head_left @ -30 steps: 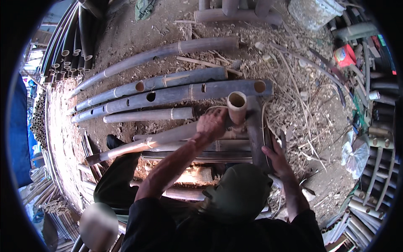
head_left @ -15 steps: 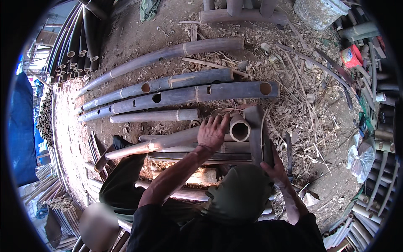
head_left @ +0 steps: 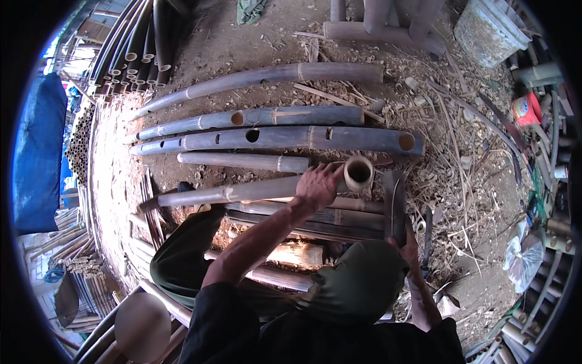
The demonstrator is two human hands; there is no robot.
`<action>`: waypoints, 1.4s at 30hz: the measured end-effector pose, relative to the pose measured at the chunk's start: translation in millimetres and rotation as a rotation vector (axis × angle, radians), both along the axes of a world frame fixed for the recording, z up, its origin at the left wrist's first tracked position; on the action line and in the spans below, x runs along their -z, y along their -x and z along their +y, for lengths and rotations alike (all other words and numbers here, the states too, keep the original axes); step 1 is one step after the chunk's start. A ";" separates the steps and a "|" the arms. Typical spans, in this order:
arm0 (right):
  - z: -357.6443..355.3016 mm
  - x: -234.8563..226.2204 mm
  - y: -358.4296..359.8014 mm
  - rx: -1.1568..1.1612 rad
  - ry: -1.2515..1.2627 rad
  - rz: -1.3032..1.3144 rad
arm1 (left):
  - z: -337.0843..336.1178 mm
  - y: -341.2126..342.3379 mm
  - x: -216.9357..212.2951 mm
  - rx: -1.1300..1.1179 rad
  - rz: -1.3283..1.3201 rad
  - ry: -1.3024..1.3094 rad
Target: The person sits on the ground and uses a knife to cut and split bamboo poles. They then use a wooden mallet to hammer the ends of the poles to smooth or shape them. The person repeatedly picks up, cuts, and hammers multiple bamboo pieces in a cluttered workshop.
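My left hand [head_left: 318, 187] is wrapped over a long bamboo pole [head_left: 242, 191] close to its right end. The pole's open, hollow end [head_left: 359, 173] shows a pale rim and faces upward. To the right of that end, my right hand [head_left: 410, 246] grips the lower part of a dark, long, board-like piece [head_left: 394, 203] with a thin pale strip along its face. A gap separates this piece from the pole's rim. Its underside and some of my right fingers are hidden. Several other bamboo lengths [head_left: 339, 216] lie beneath the pole, in front of my green-clad knee.
Beyond lie dark bamboo poles with cut holes [head_left: 282, 137]. Shavings [head_left: 454, 200] cover the ground at right. A whitish bucket [head_left: 490, 33], a red container [head_left: 527, 109] and a clear plastic bag [head_left: 524, 258] stand farther right. Bamboo is stacked at the far left [head_left: 136, 54].
The pole's open end has tipped upward. The dark board-like piece has come away from the rim, leaving a gap. The whole view has shifted, with the scene farther right.
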State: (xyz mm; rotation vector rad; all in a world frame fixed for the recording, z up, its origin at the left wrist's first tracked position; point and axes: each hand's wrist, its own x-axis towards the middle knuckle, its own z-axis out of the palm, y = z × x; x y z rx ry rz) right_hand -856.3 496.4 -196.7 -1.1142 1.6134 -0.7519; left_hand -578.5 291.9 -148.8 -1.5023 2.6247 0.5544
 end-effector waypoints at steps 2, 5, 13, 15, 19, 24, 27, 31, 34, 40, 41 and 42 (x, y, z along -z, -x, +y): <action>-8.9 -11.9 -2.9 0.016 -0.185 0.067 | -23.0 -4.9 -31.3 -0.002 0.040 -0.092; -16.7 6.5 -8.2 -0.169 -0.144 0.529 | -52.5 -24.5 -77.9 0.029 -0.002 -0.127; -12.6 29.2 3.0 -0.214 -0.176 0.326 | -142.5 -169.1 -302.6 -0.210 0.290 0.561; -25.3 7.7 4.3 -0.218 -0.256 0.240 | -141.9 -226.7 -341.3 -0.190 0.684 0.389; -34.4 10.6 22.1 -0.231 -0.167 0.258 | -100.1 -282.1 -425.2 -0.324 0.526 0.724; -28.6 24.1 30.0 -0.343 -0.071 0.501 | -77.4 -382.7 -465.1 -0.592 0.682 1.132; -7.2 60.5 50.4 -0.328 -0.003 0.485 | -70.9 -414.4 -476.2 -0.665 0.771 1.256; -29.8 44.8 51.2 -0.346 0.044 0.127 | -61.9 -493.2 -498.2 -0.640 0.917 1.390; -69.1 -13.9 30.9 -0.043 -0.350 0.023 | -53.8 -572.1 -511.8 -0.581 0.812 1.457; -157.5 -190.4 -23.4 -0.021 0.154 0.345 | -42.8 -696.3 -522.6 -0.470 1.275 0.892; -175.2 -215.5 -55.5 0.003 0.220 0.361 | -35.7 -718.5 -528.4 -0.433 1.292 0.868; -196.8 -237.5 -98.2 0.113 0.228 0.173 | -37.0 -720.8 -524.8 -0.489 1.237 0.903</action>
